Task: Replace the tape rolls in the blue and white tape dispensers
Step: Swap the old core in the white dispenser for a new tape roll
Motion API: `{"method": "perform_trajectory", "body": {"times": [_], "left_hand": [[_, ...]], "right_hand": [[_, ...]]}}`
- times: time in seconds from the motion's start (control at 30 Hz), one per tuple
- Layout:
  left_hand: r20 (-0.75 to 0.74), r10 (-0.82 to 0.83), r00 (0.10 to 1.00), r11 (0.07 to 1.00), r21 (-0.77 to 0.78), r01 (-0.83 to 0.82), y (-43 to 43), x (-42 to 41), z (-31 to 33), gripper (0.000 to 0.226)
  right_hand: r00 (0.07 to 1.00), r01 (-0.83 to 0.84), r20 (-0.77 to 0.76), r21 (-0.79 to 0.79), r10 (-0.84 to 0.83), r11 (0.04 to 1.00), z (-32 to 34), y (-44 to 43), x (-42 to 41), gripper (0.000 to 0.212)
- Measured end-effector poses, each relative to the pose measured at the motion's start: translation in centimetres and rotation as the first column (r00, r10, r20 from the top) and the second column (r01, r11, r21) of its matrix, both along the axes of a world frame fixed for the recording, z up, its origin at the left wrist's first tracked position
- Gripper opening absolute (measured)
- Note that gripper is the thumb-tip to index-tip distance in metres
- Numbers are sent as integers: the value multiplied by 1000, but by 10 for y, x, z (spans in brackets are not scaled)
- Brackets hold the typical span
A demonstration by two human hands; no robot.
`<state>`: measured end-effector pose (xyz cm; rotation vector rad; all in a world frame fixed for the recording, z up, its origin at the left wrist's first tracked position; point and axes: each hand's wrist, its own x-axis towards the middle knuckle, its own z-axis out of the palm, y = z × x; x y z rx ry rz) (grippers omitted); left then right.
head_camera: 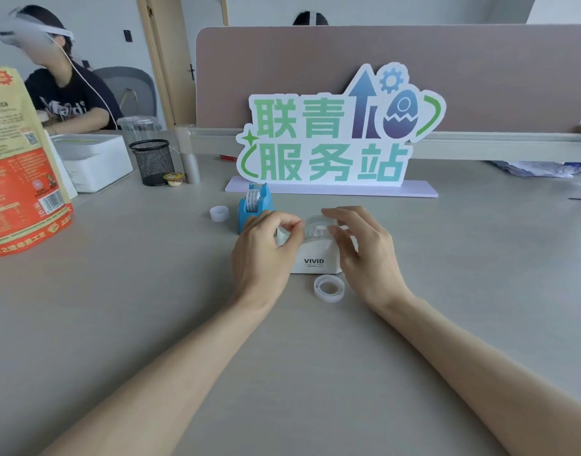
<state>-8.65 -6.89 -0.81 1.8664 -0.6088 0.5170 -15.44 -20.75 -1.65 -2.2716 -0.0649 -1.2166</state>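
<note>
left hand (266, 248): fingers pinched narrow at white plastic VIVID tape dispenser (317, 255); grip contents unclear.
right hand (361, 248): fingers loosely spread over its roll.
blue plastic tape dispenser (254, 207): just behind, loaded.
risk: roll could seat crooked; clear tape ring (329, 287) near wrist could get knocked.

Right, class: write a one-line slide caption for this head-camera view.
Both hands work at the white tape dispenser, blue dispenser behind, a loose tape roll in front.

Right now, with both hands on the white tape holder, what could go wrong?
1. The clear plastic tape ring lies flat just below the right hand; a wrist could knock it away.
2. The blue plastic tape dispenser stands right behind the left hand, so a bump might tip it.
</note>
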Motion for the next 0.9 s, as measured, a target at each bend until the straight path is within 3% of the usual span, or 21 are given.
{"method": "perform_trajectory", "body": {"times": [0.9], "left_hand": [[-87, -77, 993, 997, -10, 77, 6, 5, -3, 5]], "right_hand": [[998, 56, -10, -6, -56, 998, -1, 4, -5, 27]]}}
